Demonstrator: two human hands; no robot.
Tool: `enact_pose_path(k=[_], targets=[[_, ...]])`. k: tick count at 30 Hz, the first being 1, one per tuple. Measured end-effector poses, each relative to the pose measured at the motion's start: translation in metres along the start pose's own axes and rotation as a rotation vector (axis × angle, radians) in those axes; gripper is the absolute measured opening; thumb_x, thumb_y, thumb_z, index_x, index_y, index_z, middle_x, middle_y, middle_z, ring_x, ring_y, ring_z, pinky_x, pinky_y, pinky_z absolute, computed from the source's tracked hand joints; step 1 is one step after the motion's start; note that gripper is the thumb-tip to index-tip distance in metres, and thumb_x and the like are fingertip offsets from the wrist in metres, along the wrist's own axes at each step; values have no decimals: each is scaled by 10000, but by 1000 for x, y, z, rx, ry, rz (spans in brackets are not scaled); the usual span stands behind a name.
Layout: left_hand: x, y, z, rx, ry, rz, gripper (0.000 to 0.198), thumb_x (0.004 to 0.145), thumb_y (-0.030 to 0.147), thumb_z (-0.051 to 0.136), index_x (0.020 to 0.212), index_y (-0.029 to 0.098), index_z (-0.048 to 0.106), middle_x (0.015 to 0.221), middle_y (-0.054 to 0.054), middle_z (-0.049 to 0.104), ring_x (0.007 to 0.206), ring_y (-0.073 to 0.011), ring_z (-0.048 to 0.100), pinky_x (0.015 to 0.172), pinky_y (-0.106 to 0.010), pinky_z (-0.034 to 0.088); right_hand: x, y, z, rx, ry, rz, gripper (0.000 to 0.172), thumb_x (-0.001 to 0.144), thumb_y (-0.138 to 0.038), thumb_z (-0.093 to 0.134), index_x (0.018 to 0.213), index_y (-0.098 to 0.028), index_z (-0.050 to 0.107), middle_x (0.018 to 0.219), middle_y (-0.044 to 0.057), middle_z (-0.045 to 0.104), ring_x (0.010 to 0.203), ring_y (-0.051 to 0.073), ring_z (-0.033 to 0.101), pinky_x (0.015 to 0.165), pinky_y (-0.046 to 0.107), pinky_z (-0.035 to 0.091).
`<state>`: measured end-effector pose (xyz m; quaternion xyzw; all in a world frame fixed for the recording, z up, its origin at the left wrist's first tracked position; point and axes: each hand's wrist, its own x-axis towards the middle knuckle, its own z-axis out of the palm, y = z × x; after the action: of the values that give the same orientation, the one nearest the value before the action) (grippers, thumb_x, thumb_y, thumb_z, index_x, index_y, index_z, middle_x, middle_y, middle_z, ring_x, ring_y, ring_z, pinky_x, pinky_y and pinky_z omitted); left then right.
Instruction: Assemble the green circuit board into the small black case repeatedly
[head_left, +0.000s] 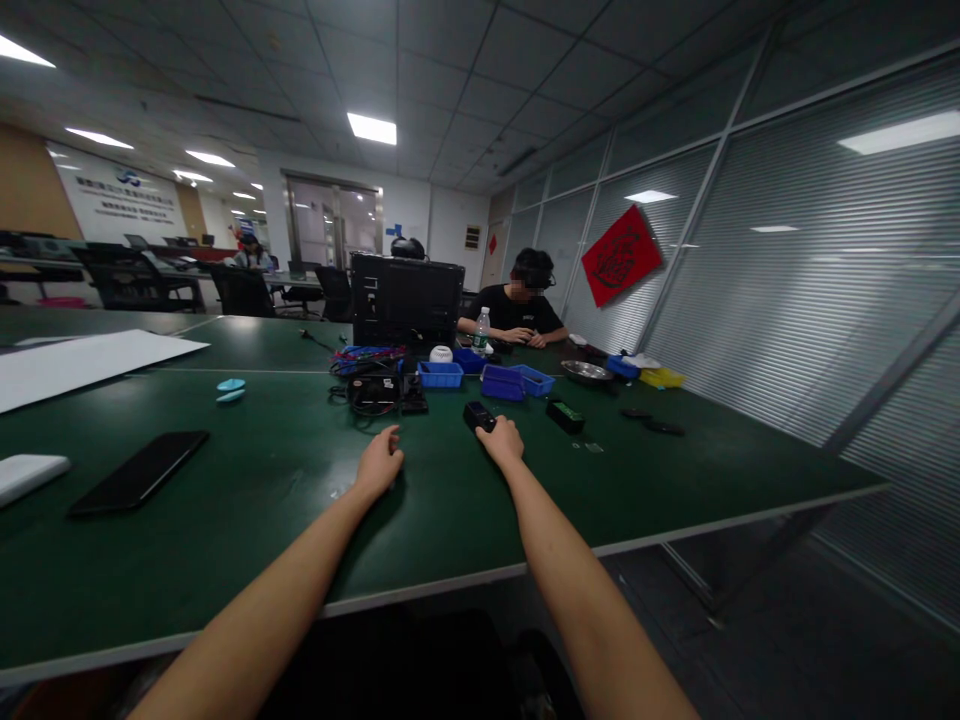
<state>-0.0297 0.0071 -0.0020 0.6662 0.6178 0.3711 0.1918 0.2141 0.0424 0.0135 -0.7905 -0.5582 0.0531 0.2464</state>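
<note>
My right hand [502,441] reaches forward over the green table and grips the near end of a small black box-shaped device [477,414], which looks to rest on the tabletop. To its left, my left hand [381,461] hovers low over or rests on the table with fingers loosely bent and apart, and I see nothing in it. Just beyond that hand lie a black power adapter [373,391] with tangled cables and a small black bracket-like part [413,394]. Right of my right hand is another black box [565,416] with a green top.
Blue bins [440,375], a white ball [441,354], a water bottle [481,331] and a monitor [409,300] stand further back. A metal bowl [587,372] is at right; a black phone-like slab [140,473] lies left. Across the table sits a person [517,305].
</note>
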Motion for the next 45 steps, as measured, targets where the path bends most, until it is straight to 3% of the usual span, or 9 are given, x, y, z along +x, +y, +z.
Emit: enact_pose_path(k=[12,27,32,35,37,41,45], targets=[[0,0,0,15,-5,13,497,694,132,446,1191,145,458,1054,-75,586,880,-146,565,815,-256,426,0,1,-4,-15,-57,26,513,715,-491,499,1093,-144,479,1084,165,496,984,276,524,745,368,422],[2,-3,3,22,-8,22,492,692,137,457,1183,152,470,1044,-72,589,883,-150,562,813,-262,421,-4,-5,-5,-2,-13,-16,504,704,-535,499,1036,-156,520,1037,127,523,929,244,543,715,323,428],[0,0,1,22,-12,21,486,694,133,457,1180,145,474,1046,-77,590,875,-150,563,816,-262,420,-9,-7,-11,108,166,-43,482,731,-531,463,1041,-164,512,1023,111,514,921,228,527,715,313,417],[0,1,0,25,-11,13,483,698,136,460,1181,148,474,1044,-78,590,881,-155,563,810,-265,424,-14,-9,-13,209,374,-142,479,769,-526,409,1073,-164,486,1026,103,501,963,220,494,755,303,404],[0,1,0,30,-11,7,480,700,138,459,1180,149,475,1042,-77,591,885,-156,564,811,-267,424,-17,-12,-13,261,441,-242,467,780,-511,405,1077,-159,483,1015,95,496,960,210,488,780,293,397],[-1,1,0,28,-9,9,481,699,136,456,1179,148,476,1050,-78,591,888,-154,565,816,-264,422,-25,-19,-8,266,320,-439,418,780,-475,444,1055,-165,505,968,68,499,869,171,519,758,255,405],[-1,2,0,28,-13,11,482,694,134,464,1176,152,480,1051,-78,595,894,-157,566,816,-266,423,-33,-27,-4,97,193,-473,456,755,-484,487,1097,-183,488,1022,71,488,873,175,524,730,263,410]])
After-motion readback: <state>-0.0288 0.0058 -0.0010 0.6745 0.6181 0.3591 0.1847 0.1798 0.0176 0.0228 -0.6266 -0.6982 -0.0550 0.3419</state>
